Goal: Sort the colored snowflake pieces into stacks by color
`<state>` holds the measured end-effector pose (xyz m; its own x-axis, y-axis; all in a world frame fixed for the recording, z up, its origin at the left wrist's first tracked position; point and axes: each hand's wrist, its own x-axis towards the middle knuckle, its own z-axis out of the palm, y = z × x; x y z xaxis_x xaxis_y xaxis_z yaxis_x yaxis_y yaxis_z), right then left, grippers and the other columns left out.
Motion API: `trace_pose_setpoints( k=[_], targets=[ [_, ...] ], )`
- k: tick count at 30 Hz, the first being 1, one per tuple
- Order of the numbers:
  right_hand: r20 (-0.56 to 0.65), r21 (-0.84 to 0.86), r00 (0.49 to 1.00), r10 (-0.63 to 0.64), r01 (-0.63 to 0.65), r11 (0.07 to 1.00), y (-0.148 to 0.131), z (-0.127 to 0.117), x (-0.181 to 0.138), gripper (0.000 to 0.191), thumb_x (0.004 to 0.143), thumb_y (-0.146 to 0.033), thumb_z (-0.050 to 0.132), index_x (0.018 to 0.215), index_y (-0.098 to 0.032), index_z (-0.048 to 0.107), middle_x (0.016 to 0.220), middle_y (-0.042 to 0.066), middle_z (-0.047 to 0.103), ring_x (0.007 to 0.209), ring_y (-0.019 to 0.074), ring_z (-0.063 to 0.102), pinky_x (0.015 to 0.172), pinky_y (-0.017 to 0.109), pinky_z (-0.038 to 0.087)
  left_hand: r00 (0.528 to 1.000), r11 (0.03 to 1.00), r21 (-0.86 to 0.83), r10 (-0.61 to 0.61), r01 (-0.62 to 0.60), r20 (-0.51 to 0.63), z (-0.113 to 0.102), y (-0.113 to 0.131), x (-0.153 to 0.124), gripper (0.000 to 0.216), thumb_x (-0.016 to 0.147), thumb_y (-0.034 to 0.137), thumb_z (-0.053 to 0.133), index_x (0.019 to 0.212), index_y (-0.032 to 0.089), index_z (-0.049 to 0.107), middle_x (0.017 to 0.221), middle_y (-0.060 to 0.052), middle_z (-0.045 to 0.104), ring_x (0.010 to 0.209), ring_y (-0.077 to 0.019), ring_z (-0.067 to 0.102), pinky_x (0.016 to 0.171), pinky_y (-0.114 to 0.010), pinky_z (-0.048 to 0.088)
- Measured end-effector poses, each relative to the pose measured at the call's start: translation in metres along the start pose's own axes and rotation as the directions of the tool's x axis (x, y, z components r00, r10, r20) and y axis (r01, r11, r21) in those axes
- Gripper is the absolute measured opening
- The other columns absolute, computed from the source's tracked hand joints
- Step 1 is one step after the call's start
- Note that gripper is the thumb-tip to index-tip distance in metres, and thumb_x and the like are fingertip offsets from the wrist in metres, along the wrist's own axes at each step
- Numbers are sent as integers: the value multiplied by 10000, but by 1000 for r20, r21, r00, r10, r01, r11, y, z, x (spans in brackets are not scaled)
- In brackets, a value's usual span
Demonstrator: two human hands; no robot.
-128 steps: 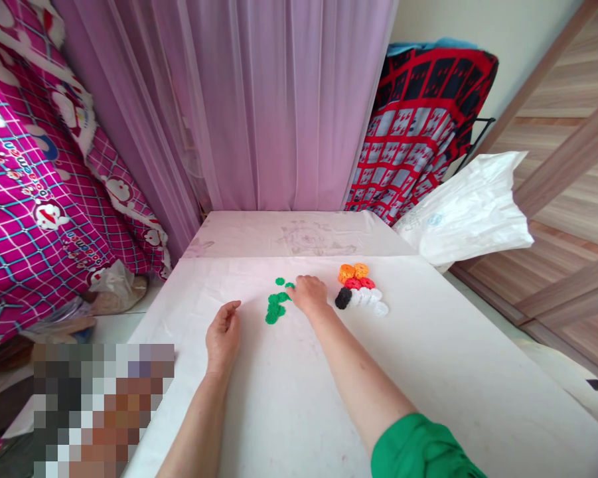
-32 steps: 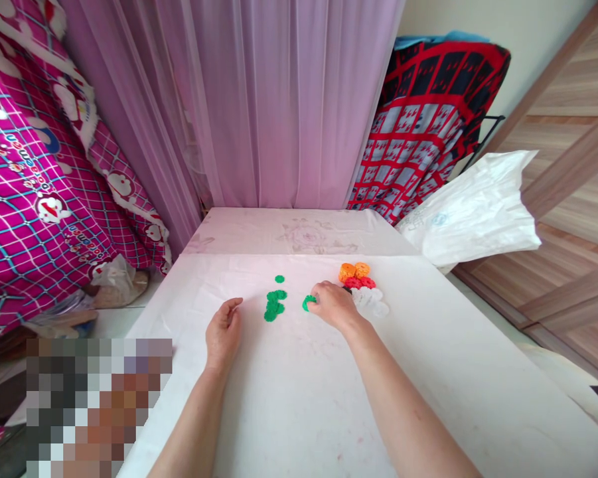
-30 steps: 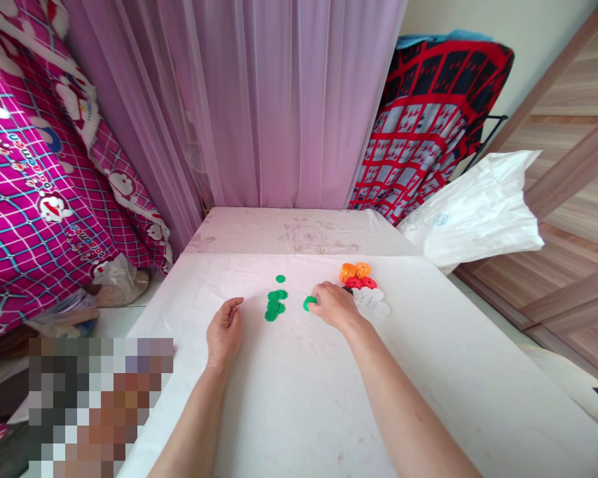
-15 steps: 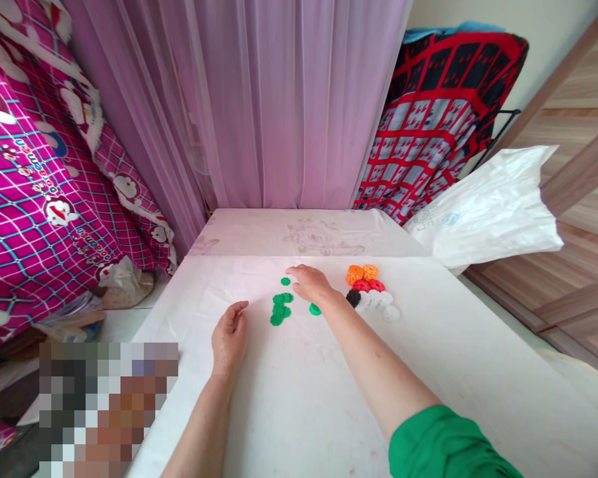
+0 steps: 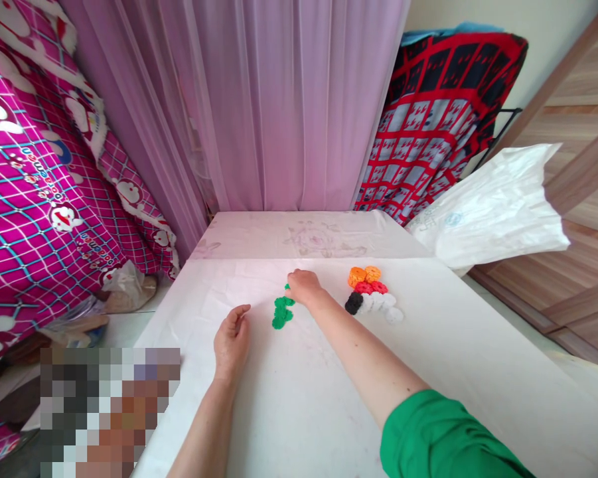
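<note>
From the head, the right hand [image 5: 303,287] was at one o'clock from the green pile [image 5: 279,320], fingertips at a green disc [image 5: 287,287]; whether gripped, I couldn't tell. The left hand [image 5: 231,340], loosely parted, was at eight o'clock.

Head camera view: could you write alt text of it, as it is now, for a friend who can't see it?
A person's right hand is at a cluster of green discs on a white-covered table. The left hand, loosely curled, is to their left. Orange, red, black and white discs sit to the right; a purple curtain hangs behind.
</note>
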<state>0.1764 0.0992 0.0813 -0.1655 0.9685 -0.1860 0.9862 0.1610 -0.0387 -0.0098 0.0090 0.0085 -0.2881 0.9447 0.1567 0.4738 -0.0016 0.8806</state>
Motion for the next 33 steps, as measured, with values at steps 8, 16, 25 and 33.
trace_pose_setpoints(
  k=[8, 16, 25, 33],
  targets=[
    [0, -10, 1000, 13, -13, 1000, -7, -3, -6, 306, 829, -230, 630, 1110, -140, 710, 1162, 181, 680, 1084, 251, 649, 860, 297, 491, 1000, 1000, -1, 10, -10, 9, -2, 3, 0, 332, 797, 343, 475, 1033, 225, 675, 978, -34, 746, 854, -186, 686, 816, -318, 519],
    [-38, 63, 997, 71, -69, 996, 14, -13, -18, 283, 851, -277, 574, 1074, -172, 713, 1130, 127, 705, 1053, 245, 656, 795, 286, 481, 1000, 1000, -15, 0, 0, -5, -1, 2, 0, 321, 792, 332, 473, 1020, 225, 674, 967, -31, 746, 851, -182, 685, 817, -312, 518],
    [-120, 196, 978, 168, -143, 970, 59, -1, -79, 263, 819, -297, 585, 1041, -218, 704, 1096, 56, 712, 1010, 209, 654, 783, 259, 438, 1000, 1000, 5, 2, -2, 9, -1, 3, 0, 325, 791, 341, 475, 1023, 230, 674, 952, -30, 743, 857, -192, 686, 817, -318, 518],
    [-81, 138, 986, 148, -136, 981, 53, 9, -91, 244, 832, -299, 551, 1011, -219, 698, 1037, 58, 708, 930, 201, 664, 686, 261, 417, 1000, 1000, -14, -8, 8, 4, 0, 1, 1, 332, 784, 335, 476, 1025, 219, 674, 978, -36, 744, 893, -193, 683, 853, -322, 509]
  ],
)
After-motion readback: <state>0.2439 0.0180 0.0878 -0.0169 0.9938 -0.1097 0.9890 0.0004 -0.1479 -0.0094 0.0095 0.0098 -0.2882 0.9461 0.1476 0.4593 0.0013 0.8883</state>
